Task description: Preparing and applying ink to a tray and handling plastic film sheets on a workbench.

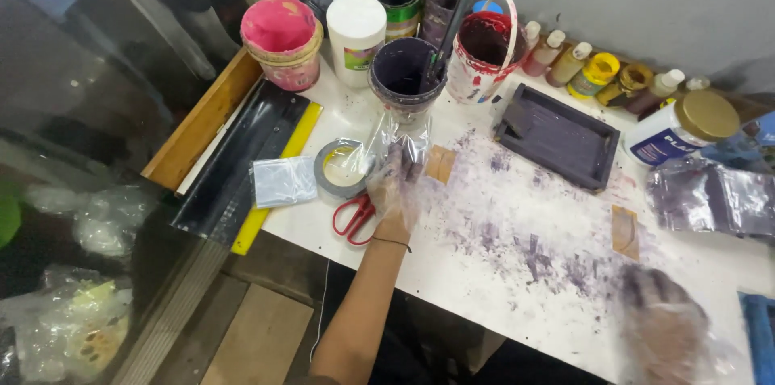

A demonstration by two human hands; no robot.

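A white counter [517, 272] smeared with purple paint fills the frame. At centre, the gloved left hand [393, 187] has its fingers [401, 165] grasping a clear plastic bag [400, 128] below the dark purple paint cup [406, 70]. Beside it lie red scissors [353, 217] and a tape roll [339, 169]. At lower right, the blurred gloved right hand [660, 324] rests on the counter; whether its fingers are clenched I cannot tell.

Purple-smeared white table [517, 272], red-handled scissors [353, 219]

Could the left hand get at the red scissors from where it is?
Probably yes. The left hand, in a clear plastic glove, rests on the table right beside the scissors, whose red handles lie just to its left. Nothing covers them; the tape roll sits next to them, not on top.
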